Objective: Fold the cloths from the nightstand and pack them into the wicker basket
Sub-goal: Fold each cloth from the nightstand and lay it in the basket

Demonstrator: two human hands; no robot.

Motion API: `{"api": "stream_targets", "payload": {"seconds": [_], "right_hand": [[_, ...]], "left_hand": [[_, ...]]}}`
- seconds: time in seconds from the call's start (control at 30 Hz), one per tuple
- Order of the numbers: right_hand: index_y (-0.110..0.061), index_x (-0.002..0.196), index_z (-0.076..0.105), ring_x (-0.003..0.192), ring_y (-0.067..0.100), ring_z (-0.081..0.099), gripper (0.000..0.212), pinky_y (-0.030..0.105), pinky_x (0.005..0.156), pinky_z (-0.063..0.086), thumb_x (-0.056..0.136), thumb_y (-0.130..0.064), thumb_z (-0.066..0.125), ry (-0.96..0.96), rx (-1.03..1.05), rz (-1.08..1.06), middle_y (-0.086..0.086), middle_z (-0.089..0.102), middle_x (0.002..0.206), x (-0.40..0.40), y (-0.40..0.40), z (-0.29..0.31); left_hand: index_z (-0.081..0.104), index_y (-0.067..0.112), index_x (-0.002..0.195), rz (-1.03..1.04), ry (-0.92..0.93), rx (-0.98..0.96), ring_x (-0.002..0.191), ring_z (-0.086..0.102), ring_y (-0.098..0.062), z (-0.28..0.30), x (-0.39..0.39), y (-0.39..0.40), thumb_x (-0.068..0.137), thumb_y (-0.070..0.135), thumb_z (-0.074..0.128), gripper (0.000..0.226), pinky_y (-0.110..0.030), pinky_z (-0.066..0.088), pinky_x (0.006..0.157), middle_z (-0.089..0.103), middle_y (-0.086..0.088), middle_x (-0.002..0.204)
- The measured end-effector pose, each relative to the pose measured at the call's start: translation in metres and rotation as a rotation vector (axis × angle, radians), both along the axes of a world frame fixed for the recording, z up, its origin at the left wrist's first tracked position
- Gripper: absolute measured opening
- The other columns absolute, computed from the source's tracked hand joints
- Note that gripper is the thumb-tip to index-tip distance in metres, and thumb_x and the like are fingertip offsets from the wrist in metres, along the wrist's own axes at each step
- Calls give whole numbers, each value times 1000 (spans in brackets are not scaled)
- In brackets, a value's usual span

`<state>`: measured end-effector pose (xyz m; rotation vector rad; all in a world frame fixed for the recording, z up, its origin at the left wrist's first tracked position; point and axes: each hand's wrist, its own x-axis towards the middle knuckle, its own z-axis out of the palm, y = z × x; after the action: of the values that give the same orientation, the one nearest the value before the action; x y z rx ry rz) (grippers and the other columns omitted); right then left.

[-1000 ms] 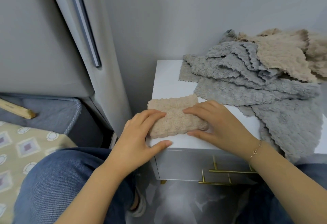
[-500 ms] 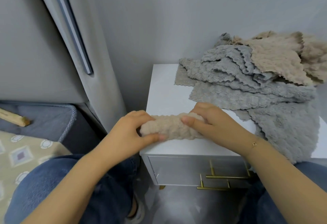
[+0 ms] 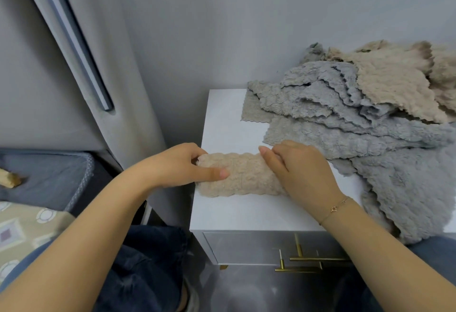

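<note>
Folding a beige cloth on the nightstand

Left hand [image 3: 182, 166] and right hand [image 3: 298, 168] each pinch an end of the beige cloth [image 3: 243, 176], their grip pinning its fold on the near-left surface [image 3: 246, 213]; no basket visible.

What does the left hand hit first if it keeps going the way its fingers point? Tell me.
The left hand points rightward along the beige cloth it grips. Past that cloth, the first thing in line looks like the right hand on the cloth's other end, though depth is hard to judge.
</note>
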<state>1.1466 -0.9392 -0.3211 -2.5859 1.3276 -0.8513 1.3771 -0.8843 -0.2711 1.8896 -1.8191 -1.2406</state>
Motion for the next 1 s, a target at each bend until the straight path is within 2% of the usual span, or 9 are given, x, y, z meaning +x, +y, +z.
{"api": "stream_targets", "payload": {"seconds": [0.1, 0.17, 0.37, 0.47, 0.57, 0.63, 0.77, 0.87, 1.0], "right_hand": [[-30, 56, 17, 48, 18, 31, 46, 30, 60, 26, 95, -49, 31, -13, 0, 8, -10, 23, 51, 0, -2, -2], [-27, 54, 21, 48, 17, 32, 49, 30, 61, 25, 95, -52, 31, -15, 31, 2, -8, 27, 51, -2, -2, -2], [-24, 62, 43, 55, 7, 40, 44, 25, 58, 23, 93, -56, 40, -48, 160, -81, -9, 41, 56, -7, 3, 7], [-27, 69, 49, 59, 5, 45, 37, 24, 55, 28, 95, -51, 41, -219, 248, -125, -9, 48, 62, -12, 3, 13], [-24, 93, 63, 76, 11, 59, 24, 29, 65, 47, 96, -43, 49, -484, 330, -132, -7, 62, 85, -19, 3, 23], [-25, 107, 63, 87, 12, 58, 20, 27, 73, 49, 94, -38, 56, -566, 373, -73, -6, 60, 100, -25, 5, 33], [-35, 119, 61, 105, -1, 56, 45, 21, 88, 45, 79, -54, 63, -463, 541, 122, -20, 57, 113, -38, 10, 53], [-43, 122, 58, 104, -11, 56, 55, 18, 89, 44, 70, -61, 62, -283, 787, 214, -26, 59, 114, -49, 10, 57], [-42, 132, 53, 116, -6, 55, 68, 27, 103, 44, 70, -66, 66, -122, 980, 297, -25, 59, 126, -57, 13, 55]], "left_hand": [[61, 2, 72, -47, -35, 20, 63, 49, -24, 4, -2, 2, 71, 68, 70, 66, -43, 37, 63, 54, -18, 73], [66, 7, 89, -25, -101, 13, 79, 61, -27, 5, -5, 3, 76, 59, 70, 53, -46, 49, 74, 64, -14, 91], [63, 25, 109, 45, -55, 60, 94, 67, -9, 3, -13, 11, 79, 50, 71, 40, -34, 55, 90, 70, 8, 102], [71, 18, 108, 75, 119, 126, 99, 69, -10, 5, -19, 13, 86, 42, 67, 33, -35, 50, 100, 74, 7, 104], [73, 16, 106, 132, 194, 68, 101, 69, -16, 6, -22, 13, 88, 40, 67, 30, -39, 49, 102, 75, 3, 104], [73, 16, 100, 120, 216, -6, 95, 70, -17, 9, -24, 11, 86, 38, 71, 26, -38, 53, 95, 75, 3, 98], [73, 21, 83, 30, 201, -91, 71, 64, -7, 16, -31, 12, 75, 34, 80, 17, -23, 48, 67, 71, 5, 77], [74, 20, 81, -49, 218, -109, 71, 64, -9, 17, -40, 11, 71, 35, 82, 20, -24, 49, 66, 70, 3, 77], [75, 23, 81, -85, 305, -145, 77, 67, -9, 20, -45, 7, 62, 32, 84, 23, -22, 54, 71, 70, 6, 83]]}}
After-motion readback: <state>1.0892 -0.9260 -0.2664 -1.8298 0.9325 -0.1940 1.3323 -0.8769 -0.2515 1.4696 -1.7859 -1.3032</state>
